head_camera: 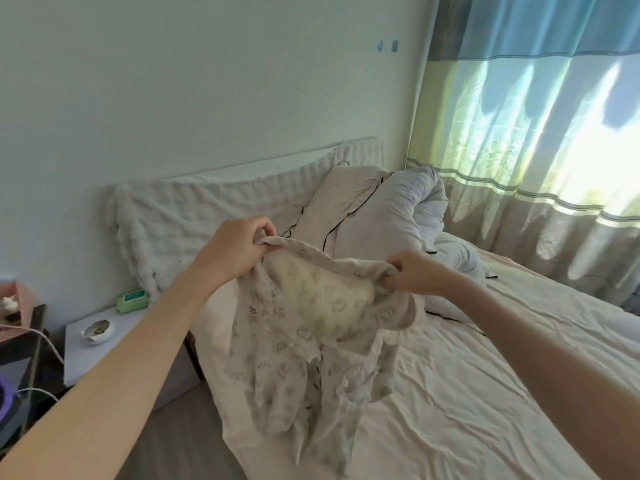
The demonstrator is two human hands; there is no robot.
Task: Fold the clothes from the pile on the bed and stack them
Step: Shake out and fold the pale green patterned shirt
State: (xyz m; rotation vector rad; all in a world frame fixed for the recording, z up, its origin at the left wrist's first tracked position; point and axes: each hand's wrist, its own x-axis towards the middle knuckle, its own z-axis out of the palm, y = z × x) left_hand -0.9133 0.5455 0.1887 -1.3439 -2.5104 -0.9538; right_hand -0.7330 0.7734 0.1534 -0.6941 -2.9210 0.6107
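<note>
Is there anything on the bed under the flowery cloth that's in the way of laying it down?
No. Both hands, left hand and right hand, hold the patterned garment over bare sheet.

Bare forearms, no sleeves

A home bedroom: a bed with pillows at centre, curtains upper right, nightstand lower left

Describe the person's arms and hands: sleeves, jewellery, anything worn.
Both forearms are bare, with no sleeves showing in view. The left hand and right hand wear no gloves; no rings, watch or bracelets are visible. Fingernails look short and unpainted.
</note>
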